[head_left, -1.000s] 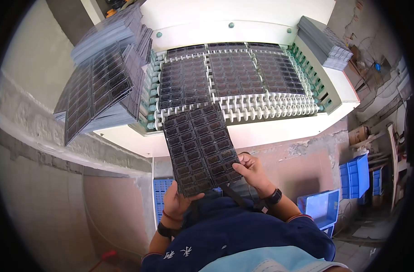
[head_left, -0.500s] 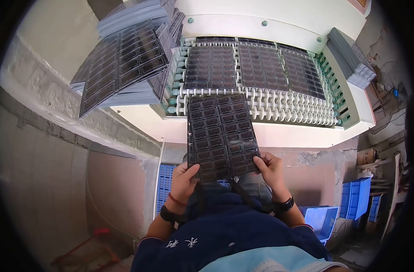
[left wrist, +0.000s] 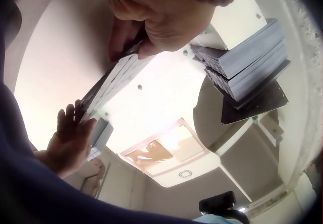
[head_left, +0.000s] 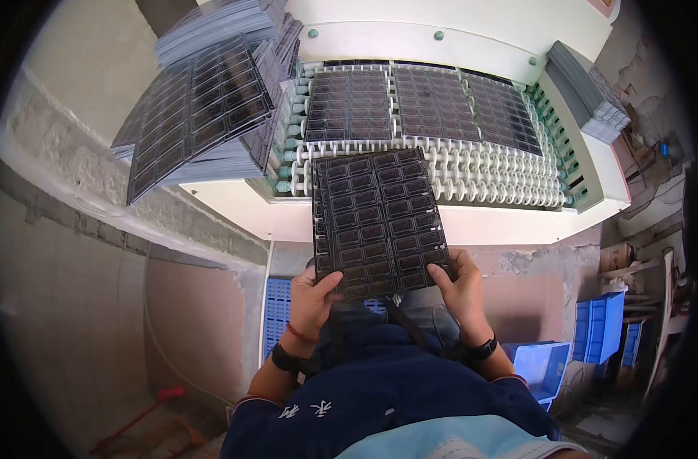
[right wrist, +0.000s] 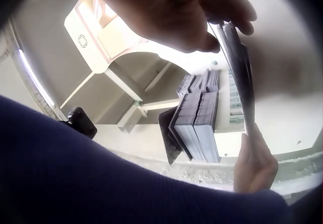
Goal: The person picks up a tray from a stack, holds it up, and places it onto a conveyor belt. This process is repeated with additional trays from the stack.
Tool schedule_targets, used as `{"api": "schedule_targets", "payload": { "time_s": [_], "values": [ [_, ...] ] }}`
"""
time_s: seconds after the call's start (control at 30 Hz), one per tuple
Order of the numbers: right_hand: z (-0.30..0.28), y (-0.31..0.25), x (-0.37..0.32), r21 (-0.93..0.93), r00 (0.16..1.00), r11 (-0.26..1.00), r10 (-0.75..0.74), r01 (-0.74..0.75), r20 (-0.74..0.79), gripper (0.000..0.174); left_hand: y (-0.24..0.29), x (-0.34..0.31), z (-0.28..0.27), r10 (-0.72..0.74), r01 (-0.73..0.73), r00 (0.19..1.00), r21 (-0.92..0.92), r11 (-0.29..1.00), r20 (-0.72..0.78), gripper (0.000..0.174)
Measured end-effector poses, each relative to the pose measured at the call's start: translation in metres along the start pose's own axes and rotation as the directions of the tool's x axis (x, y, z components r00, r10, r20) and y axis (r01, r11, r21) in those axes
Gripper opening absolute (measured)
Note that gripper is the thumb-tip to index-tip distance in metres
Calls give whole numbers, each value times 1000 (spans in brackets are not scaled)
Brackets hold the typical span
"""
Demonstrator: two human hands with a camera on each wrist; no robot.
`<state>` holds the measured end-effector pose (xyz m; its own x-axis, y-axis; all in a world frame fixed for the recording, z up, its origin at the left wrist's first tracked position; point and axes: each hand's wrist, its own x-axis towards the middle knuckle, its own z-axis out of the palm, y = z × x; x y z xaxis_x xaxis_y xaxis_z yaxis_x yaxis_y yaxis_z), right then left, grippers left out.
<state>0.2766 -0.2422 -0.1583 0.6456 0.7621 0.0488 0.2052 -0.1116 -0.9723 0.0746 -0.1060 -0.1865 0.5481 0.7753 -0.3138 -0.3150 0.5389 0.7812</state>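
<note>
Left hand and right hand grip a panel at the machine's near edge, while only the head view shows blue crates.

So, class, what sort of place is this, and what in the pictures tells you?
Probably a factory or workshop: a white machine has dark gridded panels lying on its rows of rollers, stacks of similar panels rest on either side, and blue plastic crates are at the right.
</note>
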Motion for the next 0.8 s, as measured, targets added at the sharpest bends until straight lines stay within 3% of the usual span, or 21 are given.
{"api": "schedule_targets", "payload": {
  "time_s": [0.03,0.07,0.13,0.23,0.57,0.8],
  "values": [
    [-1,9,3,166,999,985,45,-45,5,23,0,1,0,8,-8,1000,-6,1000,2,12],
    [-4,14,6,165,999,985,46,-45,0,23,-1,2,1,5,-5,1000,-5,1000,7,12],
    [-13,21,13,449,956,845,250,-292,152,19,-2,3,4,19,-19,1000,-58,998,5,12],
    [-24,32,13,582,968,774,219,-247,120,18,0,7,1,24,-27,999,-62,998,-47,12],
    [-95,42,6,583,954,800,268,-143,-133,17,18,18,-14,58,-60,997,-60,996,-41,11],
    [-93,44,44,589,962,798,243,-128,-120,18,33,49,-11,77,-80,996,-57,995,-45,12]
  ]
}}
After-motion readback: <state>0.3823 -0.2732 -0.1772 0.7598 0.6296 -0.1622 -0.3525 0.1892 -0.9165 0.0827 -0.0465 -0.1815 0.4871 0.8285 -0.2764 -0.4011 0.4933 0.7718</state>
